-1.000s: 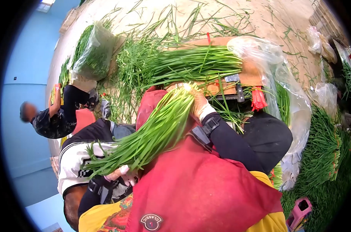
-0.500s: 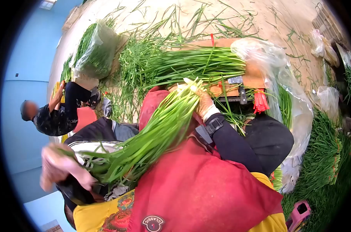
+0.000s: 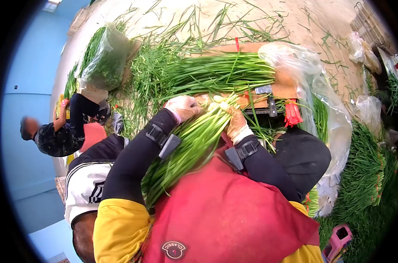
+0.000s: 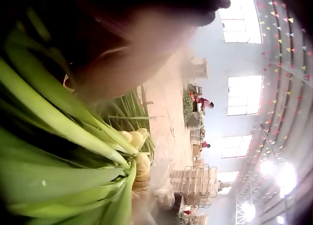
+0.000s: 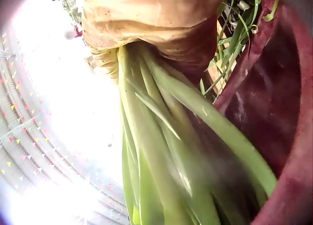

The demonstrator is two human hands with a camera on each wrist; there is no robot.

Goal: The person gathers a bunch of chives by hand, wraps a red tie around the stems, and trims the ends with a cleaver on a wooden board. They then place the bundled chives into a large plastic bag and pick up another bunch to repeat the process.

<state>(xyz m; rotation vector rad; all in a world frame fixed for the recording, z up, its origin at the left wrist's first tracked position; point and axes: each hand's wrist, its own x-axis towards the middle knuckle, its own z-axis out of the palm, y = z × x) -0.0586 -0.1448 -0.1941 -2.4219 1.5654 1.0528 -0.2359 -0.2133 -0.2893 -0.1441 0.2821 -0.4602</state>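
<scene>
Green bunch: lying between the hands, leaves trailing beside the left forearm.
Right hand: curling round it near the pale ends.
Left hand: bending its fingers beside those ends; pinching anything, cannot tell.
Slip risk: stalks could be sliding uneven if right grip were slackening.

A bunch of long, flat green leaves is held slantwise along the left of the red apron. Its pale ends are gathered near the apron's far edge.
</scene>
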